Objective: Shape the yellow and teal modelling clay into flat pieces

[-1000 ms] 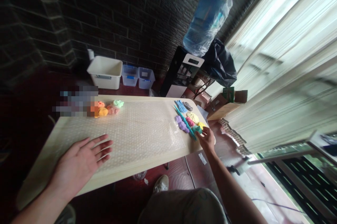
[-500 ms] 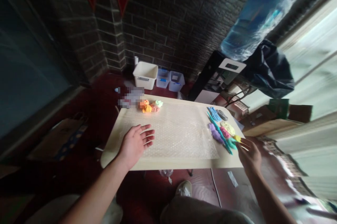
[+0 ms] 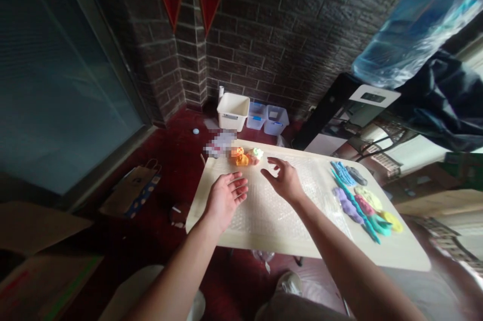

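My left hand (image 3: 226,197) is held palm up over the left part of the table (image 3: 320,253), fingers spread and holding nothing. Across from it, my right hand (image 3: 284,177) hovers above the bubble wrap (image 3: 279,210), its thumb and fingers apart around no visible thing. Just beyond both hands sits a cluster of soft clay-like lumps: orange (image 3: 242,160), pale green (image 3: 258,153) and salmon pink (image 3: 254,159). At the right end lie more lumps, among them purple (image 3: 347,205), pink (image 3: 364,204), teal (image 3: 380,225) and yellow (image 3: 392,221), beside a long teal strip (image 3: 354,205).
A white bin (image 3: 233,113) and two clear boxes (image 3: 276,119) stand on the floor behind the table. Further right is a water dispenser (image 3: 332,114) with a large blue bottle (image 3: 415,24). Paper bags (image 3: 130,190) rest on the floor at left.
My right hand has left the teal lump at the right end and swung left, close to my left hand. The view has turned left. My left hand stays open.
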`<state>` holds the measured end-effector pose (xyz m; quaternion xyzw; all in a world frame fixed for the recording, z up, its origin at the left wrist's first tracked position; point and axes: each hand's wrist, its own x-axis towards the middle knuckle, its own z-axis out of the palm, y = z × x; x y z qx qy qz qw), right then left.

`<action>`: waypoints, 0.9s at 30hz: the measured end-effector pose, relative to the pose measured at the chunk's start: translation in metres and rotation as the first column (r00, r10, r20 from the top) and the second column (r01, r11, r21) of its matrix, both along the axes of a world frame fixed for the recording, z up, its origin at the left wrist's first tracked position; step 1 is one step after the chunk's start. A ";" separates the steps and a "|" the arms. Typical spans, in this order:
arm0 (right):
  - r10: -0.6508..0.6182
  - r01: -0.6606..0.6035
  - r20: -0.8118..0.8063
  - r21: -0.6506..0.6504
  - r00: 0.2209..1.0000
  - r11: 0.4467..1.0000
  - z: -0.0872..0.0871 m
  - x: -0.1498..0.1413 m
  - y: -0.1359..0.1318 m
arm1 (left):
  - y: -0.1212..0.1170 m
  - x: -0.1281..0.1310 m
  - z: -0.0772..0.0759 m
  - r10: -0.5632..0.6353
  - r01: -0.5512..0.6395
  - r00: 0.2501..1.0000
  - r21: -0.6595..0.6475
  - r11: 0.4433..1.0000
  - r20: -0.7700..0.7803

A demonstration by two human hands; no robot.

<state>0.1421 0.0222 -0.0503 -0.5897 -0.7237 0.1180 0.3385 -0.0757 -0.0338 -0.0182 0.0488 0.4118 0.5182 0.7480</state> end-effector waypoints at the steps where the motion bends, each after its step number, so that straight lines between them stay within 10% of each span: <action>1: 0.028 -0.028 0.028 0.007 0.999 1.000 -0.003 -0.016 0.010 | 0.000 0.000 0.000 -0.001 0.001 1.000 -0.001 1.000 -0.003; 14: 0.176 -0.179 -0.062 -0.035 0.982 0.983 -0.029 -0.068 0.049 | 0.001 -0.009 0.000 0.002 -0.002 1.000 -0.024 1.000 0.002; 20: 0.132 -0.191 -0.458 -0.085 0.879 0.978 -0.013 -0.060 0.004 | 0.001 -0.007 -0.003 0.002 -0.002 1.000 -0.020 1.000 -0.003; 27: -0.005 -0.332 -0.840 -0.220 0.543 0.917 0.019 -0.023 -0.084 | -0.001 -0.001 -0.008 -0.008 0.007 0.999 -0.024 1.000 -0.045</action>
